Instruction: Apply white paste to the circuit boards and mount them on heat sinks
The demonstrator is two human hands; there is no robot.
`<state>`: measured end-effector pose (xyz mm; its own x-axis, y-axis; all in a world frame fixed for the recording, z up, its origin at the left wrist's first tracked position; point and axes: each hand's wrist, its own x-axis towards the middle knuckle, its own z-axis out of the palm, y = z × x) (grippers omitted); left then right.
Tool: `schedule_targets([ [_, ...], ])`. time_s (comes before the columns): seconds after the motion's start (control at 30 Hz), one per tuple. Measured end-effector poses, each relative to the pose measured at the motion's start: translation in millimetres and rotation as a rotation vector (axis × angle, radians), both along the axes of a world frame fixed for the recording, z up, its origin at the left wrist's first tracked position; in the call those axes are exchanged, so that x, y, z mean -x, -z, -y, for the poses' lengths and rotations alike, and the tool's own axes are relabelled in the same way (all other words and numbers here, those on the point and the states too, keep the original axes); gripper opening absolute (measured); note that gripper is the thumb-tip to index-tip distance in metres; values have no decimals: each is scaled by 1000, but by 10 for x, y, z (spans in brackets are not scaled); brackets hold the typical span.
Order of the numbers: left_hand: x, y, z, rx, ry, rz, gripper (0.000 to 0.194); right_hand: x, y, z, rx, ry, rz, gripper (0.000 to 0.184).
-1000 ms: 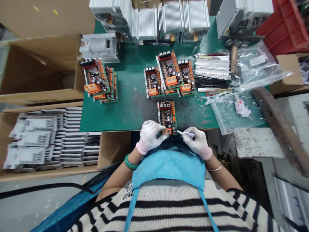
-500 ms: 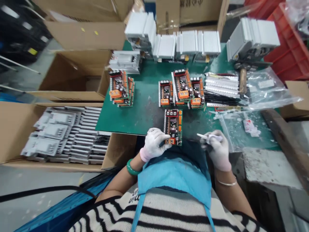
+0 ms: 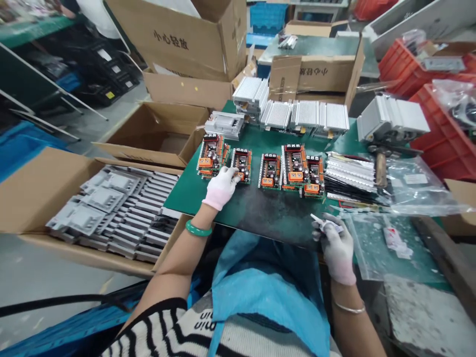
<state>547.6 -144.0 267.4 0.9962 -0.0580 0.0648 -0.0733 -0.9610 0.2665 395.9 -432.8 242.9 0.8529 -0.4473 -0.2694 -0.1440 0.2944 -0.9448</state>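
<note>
While the left hand (image 3: pixel 222 188), gloved in white cloth, pinches the near end of a rectangular circuit board (image 3: pixel 242 161) on the scuffed green tabletop (image 3: pixel 249 206) at eleven o'clock from the blue apron (image 3: pixel 269 295), the right hand (image 3: pixel 337 248) at two o'clock clasps a white tube (image 3: pixel 330 226) (its slim nozzle (image 3: pixel 316 218) pointing toward ten).

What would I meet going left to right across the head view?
Carton of grey parts, left gloved hand at a circuit board, another circuit board, right gloved hand holding a white tube, wooden hammer handle, nearer red crate.
</note>
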Motion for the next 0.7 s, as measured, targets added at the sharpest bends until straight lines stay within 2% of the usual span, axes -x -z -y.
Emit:
schedule_targets([
  [0.07,42,-40,137,-73,-80,3,37,0,3,-3,-8,8,10,42],
  [0.13,107,-84,309,-88,-77,29,42,-7,8,-7,-8,18,27,41],
  [0.27,157,-128,642,-42,153,-21,46,-26,33,-7,-10,22,39,41],
  [0.33,132,-124,737,-53,228,-62,37,-29,49,1,0,14,39,41],
  [0.43,105,-99,756,-62,271,-67,22,-26,63,16,4,2,39,40],
  [0.5,124,-81,713,-35,286,-66,22,-23,65,25,-1,-4,42,39],
  [0.63,240,-66,595,26,237,-126,29,-19,57,38,13,-25,42,38],
  [0.7,336,-78,533,54,303,-187,22,-21,55,44,14,-34,42,37],
])
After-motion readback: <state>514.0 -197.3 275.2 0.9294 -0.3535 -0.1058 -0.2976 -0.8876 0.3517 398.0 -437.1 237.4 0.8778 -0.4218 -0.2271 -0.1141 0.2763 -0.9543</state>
